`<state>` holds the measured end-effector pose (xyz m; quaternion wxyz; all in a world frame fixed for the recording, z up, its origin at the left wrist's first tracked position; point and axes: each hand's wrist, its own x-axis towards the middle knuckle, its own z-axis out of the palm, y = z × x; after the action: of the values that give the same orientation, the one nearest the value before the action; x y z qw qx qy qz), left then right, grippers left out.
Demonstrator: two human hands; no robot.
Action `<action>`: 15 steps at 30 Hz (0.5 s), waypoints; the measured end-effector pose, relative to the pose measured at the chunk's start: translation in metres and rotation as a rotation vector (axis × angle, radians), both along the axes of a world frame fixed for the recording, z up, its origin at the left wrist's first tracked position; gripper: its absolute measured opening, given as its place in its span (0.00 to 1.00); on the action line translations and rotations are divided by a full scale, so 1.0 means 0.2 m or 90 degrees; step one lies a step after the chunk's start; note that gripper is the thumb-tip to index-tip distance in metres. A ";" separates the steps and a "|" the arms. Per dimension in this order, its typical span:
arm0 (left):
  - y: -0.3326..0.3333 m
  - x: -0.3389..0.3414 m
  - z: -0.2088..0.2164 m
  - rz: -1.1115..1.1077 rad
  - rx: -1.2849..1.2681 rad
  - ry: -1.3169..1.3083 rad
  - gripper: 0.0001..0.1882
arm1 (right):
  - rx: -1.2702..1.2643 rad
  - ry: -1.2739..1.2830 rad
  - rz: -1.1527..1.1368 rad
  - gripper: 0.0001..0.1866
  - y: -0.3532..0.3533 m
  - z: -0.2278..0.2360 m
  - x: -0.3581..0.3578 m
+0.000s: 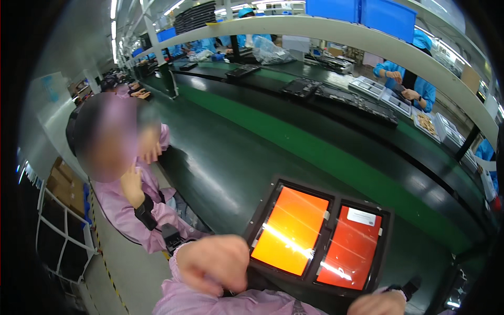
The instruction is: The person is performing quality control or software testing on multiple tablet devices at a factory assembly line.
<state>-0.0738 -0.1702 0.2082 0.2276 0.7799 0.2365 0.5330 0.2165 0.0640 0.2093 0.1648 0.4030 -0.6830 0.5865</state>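
My left hand (212,262) is raised at the near left of a black two-part tray (332,220), its fingers curled inward and slightly blurred. Whatever they may hold is hidden. Low at the tray's near right corner is my right hand (379,303); the lower edge cuts off its fingers. Within the tray's left compartment lies a glossy orange-yellow flat panel (291,231). The right compartment bears a red-orange panel (350,247) with a white label (361,217) near its far end. Both panels lie flat, apart from my hands.
The tray rests on a dark green bench (210,173). At my left sits a person in pink (142,210). Beyond, a conveyor carries black flat frames (357,102); a worker in blue (407,79) stands across it. Blue bins (386,18) top a white rail (315,23).
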 end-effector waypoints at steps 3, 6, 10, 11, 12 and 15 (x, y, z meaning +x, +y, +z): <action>0.06 0.03 -0.03 -0.306 -0.029 -0.046 0.12 | 0.196 -0.175 -0.079 0.16 0.11 -0.08 0.07; 0.15 0.01 -0.21 0.177 -0.305 0.039 0.14 | 0.369 -0.310 -0.367 0.21 0.13 -0.22 0.08; 0.34 -0.06 -0.60 0.633 -0.331 0.040 0.19 | 0.203 -0.392 -0.607 0.21 0.20 -0.32 0.04; 0.35 -0.09 -0.65 0.677 -0.309 0.047 0.21 | 0.186 -0.362 -0.659 0.20 0.25 -0.38 0.03; 0.38 -0.10 -0.65 0.698 -0.279 0.090 0.21 | 0.216 -0.337 -0.786 0.20 0.31 -0.42 0.00; 0.44 -0.12 -0.69 0.706 -0.296 0.242 0.26 | 0.375 -0.279 -1.038 0.23 0.43 -0.59 0.03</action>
<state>-0.0982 -0.0821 0.0702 0.0347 0.5526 0.7517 0.3584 0.2229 0.1501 0.0917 0.2858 -0.3030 -0.8964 0.1516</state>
